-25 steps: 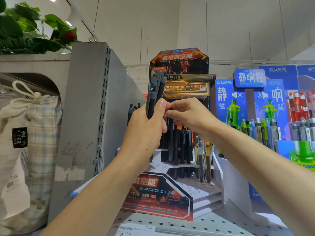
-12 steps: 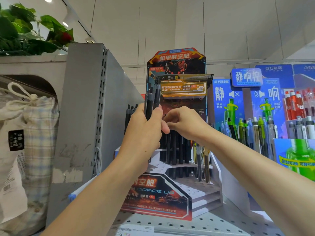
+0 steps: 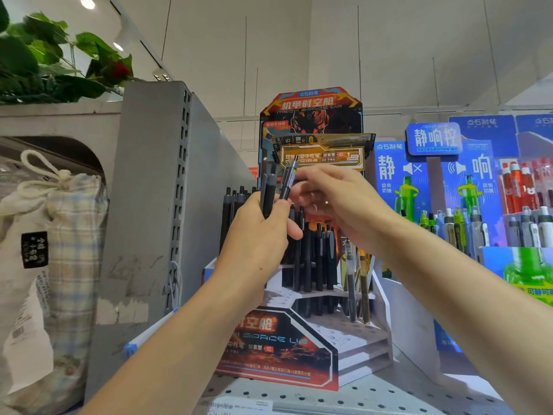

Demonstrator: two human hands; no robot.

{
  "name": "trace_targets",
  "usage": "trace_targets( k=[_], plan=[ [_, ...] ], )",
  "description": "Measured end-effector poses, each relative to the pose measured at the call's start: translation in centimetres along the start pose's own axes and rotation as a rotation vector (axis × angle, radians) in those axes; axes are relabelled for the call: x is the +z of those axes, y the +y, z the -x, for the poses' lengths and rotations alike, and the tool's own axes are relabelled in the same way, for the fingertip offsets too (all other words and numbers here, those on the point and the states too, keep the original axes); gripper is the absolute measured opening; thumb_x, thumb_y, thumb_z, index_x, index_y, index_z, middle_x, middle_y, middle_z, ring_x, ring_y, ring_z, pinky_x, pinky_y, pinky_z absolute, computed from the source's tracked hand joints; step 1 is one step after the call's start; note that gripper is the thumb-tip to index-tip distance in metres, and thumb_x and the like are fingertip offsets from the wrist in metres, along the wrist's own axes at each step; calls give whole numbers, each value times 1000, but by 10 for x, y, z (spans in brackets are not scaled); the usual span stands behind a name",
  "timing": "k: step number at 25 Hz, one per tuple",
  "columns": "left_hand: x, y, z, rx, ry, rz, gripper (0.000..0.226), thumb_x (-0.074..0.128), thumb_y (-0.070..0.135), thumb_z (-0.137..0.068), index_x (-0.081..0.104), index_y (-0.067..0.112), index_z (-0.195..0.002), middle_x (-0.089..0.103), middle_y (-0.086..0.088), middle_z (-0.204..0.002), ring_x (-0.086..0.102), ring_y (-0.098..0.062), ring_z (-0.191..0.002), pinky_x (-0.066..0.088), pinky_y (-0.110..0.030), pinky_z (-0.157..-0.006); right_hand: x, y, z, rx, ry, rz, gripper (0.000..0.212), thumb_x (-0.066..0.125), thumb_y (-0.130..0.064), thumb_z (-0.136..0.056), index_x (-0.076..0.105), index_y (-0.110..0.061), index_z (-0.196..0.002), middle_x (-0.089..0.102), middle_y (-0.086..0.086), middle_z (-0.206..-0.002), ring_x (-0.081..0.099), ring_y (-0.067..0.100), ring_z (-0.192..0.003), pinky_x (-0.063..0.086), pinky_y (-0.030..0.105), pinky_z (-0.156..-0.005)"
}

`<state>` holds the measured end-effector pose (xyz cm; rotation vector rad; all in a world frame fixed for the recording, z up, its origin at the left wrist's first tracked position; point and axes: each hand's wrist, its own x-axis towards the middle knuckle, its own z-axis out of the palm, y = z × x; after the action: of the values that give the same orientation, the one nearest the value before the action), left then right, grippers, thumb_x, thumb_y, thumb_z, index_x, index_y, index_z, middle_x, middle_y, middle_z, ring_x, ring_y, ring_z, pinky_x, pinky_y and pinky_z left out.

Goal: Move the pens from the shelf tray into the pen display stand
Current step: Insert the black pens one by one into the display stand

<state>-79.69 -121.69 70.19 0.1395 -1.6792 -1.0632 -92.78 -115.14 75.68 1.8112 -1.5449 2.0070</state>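
Blur & cover
We can't read right hand (image 3: 338, 205) fingers, motion-blurred; left hand (image 3: 257, 235) hides pens' (image 3: 269, 196) lower ends.

Right hand (image 3: 338, 205): rose from beside the left thumb, fingers spread and blurred.
Pens (image 3: 269, 196): one leaned right, apart from the left hand's (image 3: 257, 241) bundle.

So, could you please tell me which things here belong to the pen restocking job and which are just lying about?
Belongs to the job:
- bundle of black pens gripped in the left hand
- single pen at the right hand
- pen display stand

Just lying about:
- drawstring bag
- blue pen displays
- plant
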Motion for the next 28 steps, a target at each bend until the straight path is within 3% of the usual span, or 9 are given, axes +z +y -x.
trace_targets(
  k=[2,3,5,12,16,19,21,25,28],
  plan=[
    [0,-1,-1,12,-30,33,19,43,30,-107,62,26,-112,69,5,-64,44,-8,-50,56,-33,-56,-4,-7,1,36,-90,-200,19,55,-25,-103,69,-13,-101,69,4,-82,64,15,-71,51,26,-67],
    [0,-1,-1,3,-42,62,21,43,30,-107,63,25,-112,69,4,-64,42,-7,-46,44,-22,-43,-5,-9,1,37,-135,-230,17,56,-23,-102,69,-13,-102,69,5,-83,65,15,-71,52,24,-65],
    [-3,1,1,-18,-56,101,24,44,31,-107,66,22,-108,70,2,-65,44,-7,-42,35,-18,-37,-6,-10,-1,45,-174,-286,10,61,-18,-99,70,-14,-101,71,5,-85,66,15,-70,53,23,-65],
    [-16,3,8,141,3,-141,22,46,44,-103,64,32,-104,68,-4,-98,69,-7,-77,59,-28,-48,-13,-5,-16,83,111,-299,18,70,-13,-92,61,-5,-106,71,7,-80,68,12,-61,56,22,-55],
    [-22,6,10,248,63,-148,23,45,43,-104,63,31,-98,68,-2,-83,66,-7,-68,54,-24,-41,-3,4,-14,22,181,30,22,71,-17,-93,63,-15,-113,72,3,-87,72,15,-69,62,36,-63],
    [-26,9,9,213,51,-91,28,44,46,-103,64,28,-95,60,5,-57,50,-5,-42,40,-17,-39,5,11,-11,-51,158,208,22,71,-18,-93,62,-20,-113,69,4,-89,66,15,-70,59,31,-64],
    [-28,10,9,167,77,-118,33,46,60,-98,62,32,-91,52,14,-53,45,-2,-43,35,-17,-46,10,18,-9,-145,150,409,22,72,-23,-92,62,-23,-111,69,1,-90,65,15,-75,55,27,-65],
    [-27,14,12,42,50,-35,53,37,83,-80,56,35,-94,51,10,-64,49,-6,-61,44,-33,-54,17,28,-7,-256,116,642,20,72,-29,-91,62,-26,-108,67,-6,-90,64,11,-82,49,21,-68],
    [-27,16,13,-16,21,51,45,33,66,-81,53,31,-99,48,-1,-77,44,-18,-81,43,-70,-93,18,32,-8,-225,85,683,22,73,-30,-90,62,-25,-109,67,-6,-89,64,14,-84,49,25,-69]
  ],
)
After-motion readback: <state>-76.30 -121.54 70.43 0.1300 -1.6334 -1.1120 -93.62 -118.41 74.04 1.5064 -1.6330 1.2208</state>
